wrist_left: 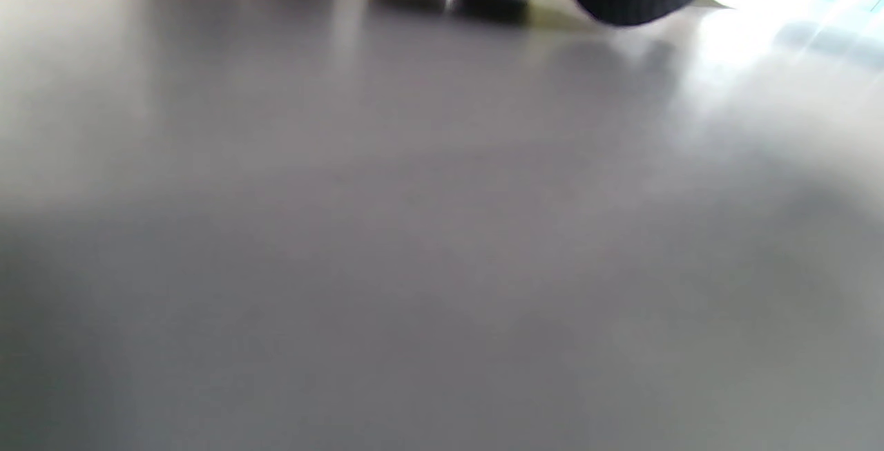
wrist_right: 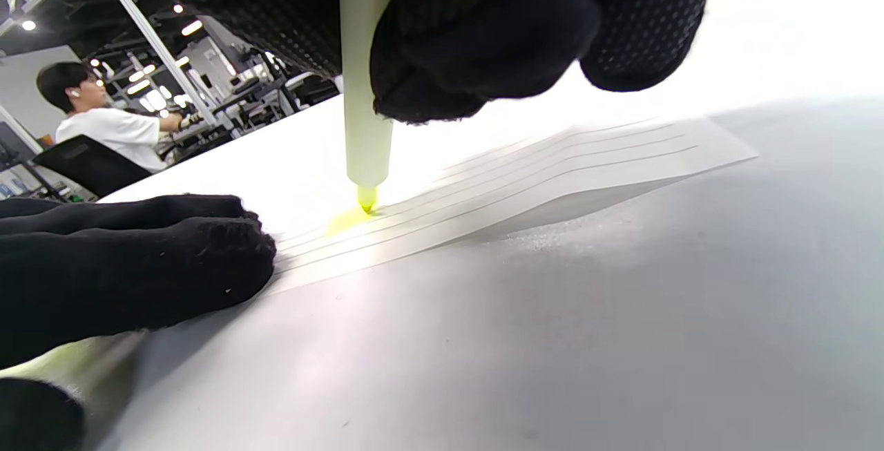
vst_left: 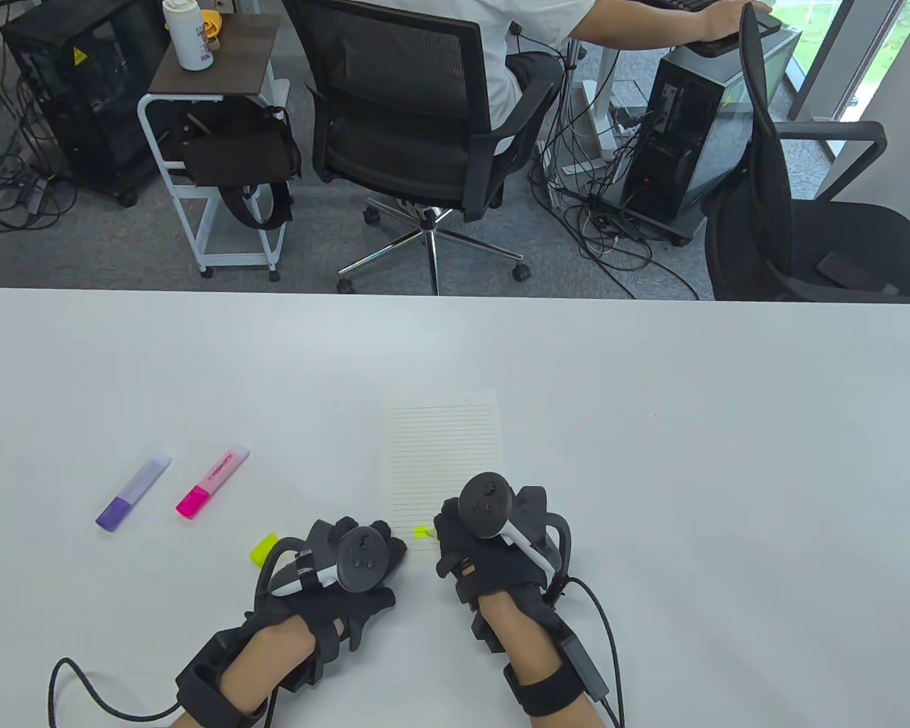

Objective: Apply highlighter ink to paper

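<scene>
A lined sheet of paper [vst_left: 444, 455] lies on the white table [vst_left: 652, 455]. My right hand [vst_left: 493, 542] grips a yellow highlighter [wrist_right: 364, 112] upright, its tip touching the paper's near left corner, where a short yellow mark [wrist_right: 345, 219] shows. The mark also shows in the table view [vst_left: 422, 532]. My left hand [vst_left: 349, 561] rests flat on the table, its fingertips [wrist_right: 207, 251] pressing the paper's near left edge. The yellow cap [vst_left: 264, 549] lies on the table left of my left hand.
A pink highlighter [vst_left: 212, 481] and a purple highlighter [vst_left: 133, 493] lie capped at the left of the table. Beyond the far edge stand office chairs [vst_left: 425, 114], a small cart [vst_left: 212, 152] and computer towers.
</scene>
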`<state>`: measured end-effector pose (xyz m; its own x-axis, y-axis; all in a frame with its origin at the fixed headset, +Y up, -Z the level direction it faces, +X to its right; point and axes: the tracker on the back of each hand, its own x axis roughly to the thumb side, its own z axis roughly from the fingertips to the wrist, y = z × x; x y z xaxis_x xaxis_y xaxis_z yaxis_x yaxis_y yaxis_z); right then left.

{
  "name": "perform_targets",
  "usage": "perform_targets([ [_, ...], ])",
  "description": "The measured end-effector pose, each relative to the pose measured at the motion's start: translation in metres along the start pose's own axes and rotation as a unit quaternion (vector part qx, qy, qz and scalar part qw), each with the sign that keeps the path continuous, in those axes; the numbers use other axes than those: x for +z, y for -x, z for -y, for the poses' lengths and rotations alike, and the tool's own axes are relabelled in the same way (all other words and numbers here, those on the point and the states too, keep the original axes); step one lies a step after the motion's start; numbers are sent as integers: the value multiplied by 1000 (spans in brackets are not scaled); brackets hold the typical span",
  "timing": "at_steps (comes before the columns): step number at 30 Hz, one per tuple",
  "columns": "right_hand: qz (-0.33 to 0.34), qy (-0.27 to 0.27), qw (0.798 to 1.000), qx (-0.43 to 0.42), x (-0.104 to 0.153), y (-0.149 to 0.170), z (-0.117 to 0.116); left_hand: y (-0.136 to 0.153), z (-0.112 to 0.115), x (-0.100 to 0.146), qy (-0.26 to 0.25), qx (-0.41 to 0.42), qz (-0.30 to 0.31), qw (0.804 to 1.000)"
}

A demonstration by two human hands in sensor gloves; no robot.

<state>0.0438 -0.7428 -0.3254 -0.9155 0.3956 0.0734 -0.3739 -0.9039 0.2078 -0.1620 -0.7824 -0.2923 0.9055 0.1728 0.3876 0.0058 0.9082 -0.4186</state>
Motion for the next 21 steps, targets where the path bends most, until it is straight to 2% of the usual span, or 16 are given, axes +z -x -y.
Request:
perform_targets([
  [6,-6,-18,1000,-2,1,0,3,0,0,0,0,0,0,1000],
  [10,5,5,1000,-4,0,-1,-1,0,0,0,0,-2,0,1000],
  [14,-2,-12,1000,2,0,-3,1,0,0,0,0,-1,0,1000],
  [18,12,6,1000,-9,1,-3,-1,0,0,0,0,-2,0,1000],
  [21,12,-5,1000,-7,-1,-5,-4,0,0,0,0,-2,0,1000],
])
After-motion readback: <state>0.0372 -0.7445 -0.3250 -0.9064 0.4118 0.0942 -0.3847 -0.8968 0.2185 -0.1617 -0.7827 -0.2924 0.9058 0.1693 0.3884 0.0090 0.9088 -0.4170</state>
